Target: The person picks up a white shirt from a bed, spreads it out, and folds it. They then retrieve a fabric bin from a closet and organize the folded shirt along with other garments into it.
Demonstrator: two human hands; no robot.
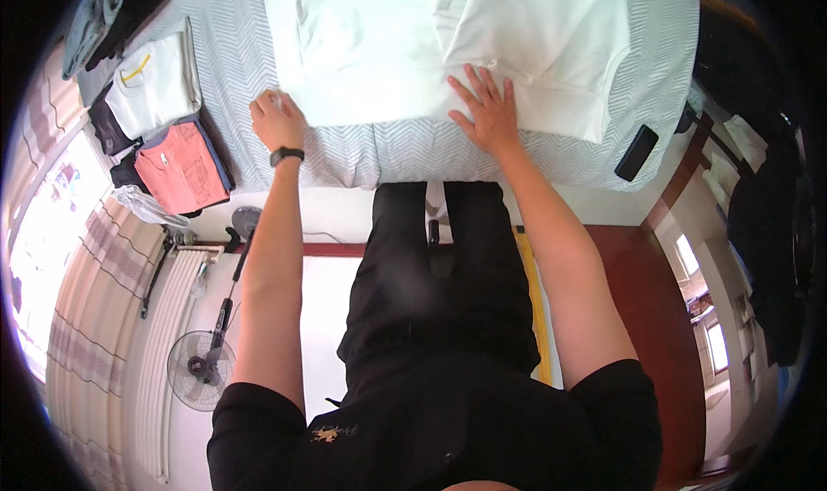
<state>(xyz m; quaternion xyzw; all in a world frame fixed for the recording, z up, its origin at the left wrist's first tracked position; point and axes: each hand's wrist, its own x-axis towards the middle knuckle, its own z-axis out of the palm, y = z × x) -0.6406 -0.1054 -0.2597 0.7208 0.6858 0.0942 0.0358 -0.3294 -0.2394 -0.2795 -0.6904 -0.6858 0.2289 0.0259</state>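
A white fabric garment (368,58) lies spread over the grey-and-white zigzag-patterned bedcover (342,158). My left hand (278,119), with a black band on its wrist, is at the garment's near left corner. Its fingers are curled together, pinching a bit of white cloth at the edge. Flat on the garment, right of its middle, rests my right hand (486,110), fingers spread and holding nothing. Creases run through the cloth beyond that hand. The garment's far end is cut off by the top of the view.
Folded clothes lie at the left: a coral shirt (181,168) on a stack, and a white top (155,84) behind it. A black phone (636,153) lies near the bed's right edge. On the floor side stand a fan (201,369) and a white radiator (169,362).
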